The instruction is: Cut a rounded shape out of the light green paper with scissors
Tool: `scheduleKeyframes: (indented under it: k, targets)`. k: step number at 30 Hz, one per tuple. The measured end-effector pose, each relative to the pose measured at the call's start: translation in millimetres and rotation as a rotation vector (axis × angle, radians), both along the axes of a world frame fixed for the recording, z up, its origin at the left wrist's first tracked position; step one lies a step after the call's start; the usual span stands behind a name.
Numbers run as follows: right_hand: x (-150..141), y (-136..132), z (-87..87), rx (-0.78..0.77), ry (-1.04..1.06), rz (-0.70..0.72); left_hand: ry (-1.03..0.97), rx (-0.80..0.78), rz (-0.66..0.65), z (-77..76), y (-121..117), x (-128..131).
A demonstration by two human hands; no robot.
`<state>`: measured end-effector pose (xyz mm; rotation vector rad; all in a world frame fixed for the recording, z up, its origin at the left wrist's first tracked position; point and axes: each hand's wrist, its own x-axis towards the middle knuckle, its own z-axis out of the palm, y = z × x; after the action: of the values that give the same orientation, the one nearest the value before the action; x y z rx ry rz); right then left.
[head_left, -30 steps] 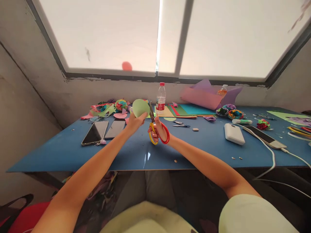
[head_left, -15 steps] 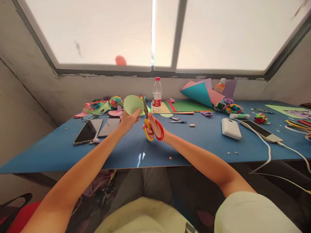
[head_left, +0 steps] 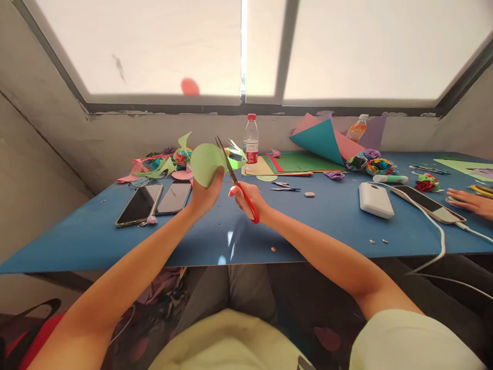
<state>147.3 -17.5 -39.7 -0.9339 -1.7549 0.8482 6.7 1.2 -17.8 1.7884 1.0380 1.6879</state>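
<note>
My left hand (head_left: pixel 204 194) holds a round piece of light green paper (head_left: pixel 206 163) upright above the blue table (head_left: pixel 316 226). A curled green trimming (head_left: pixel 184 140) sticks up at the paper's upper left. My right hand (head_left: pixel 246 198) grips scissors with red handles (head_left: pixel 235 181), blades pointing up and left against the paper's right edge. Both hands hover over the table's middle, just in front of a plastic water bottle (head_left: pixel 250 142).
Two phones (head_left: pixel 154 201) lie at the left beside paper scraps and paper flowers (head_left: pixel 169 163). Coloured paper sheets (head_left: pixel 308 154) lie at the back. A white power bank (head_left: pixel 375 200), a cabled phone (head_left: pixel 427 204), and another person's hand (head_left: pixel 470 202) are at the right.
The green paper has been turned and lifted slightly, with a curled trimming now sticking out. The scissors have rotated in my right hand. Another person's hand has come in at the right.
</note>
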Motion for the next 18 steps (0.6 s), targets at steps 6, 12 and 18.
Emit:
scheduleKeyframes:
  k: [6,12,18]
  targets:
    - [9.0,-7.9,11.1,0.278,-0.275,-0.064,0.095,0.210,0.136,-0.4,-7.9,-6.2]
    - [8.6,-10.6,15.0,0.361,-0.279,-0.071,0.191,0.302,0.110,7.9,-14.9,-8.2]
    - [6.5,-11.8,16.5,0.364,-0.286,-0.099,0.210,0.319,0.110,6.4,-14.0,-7.5]
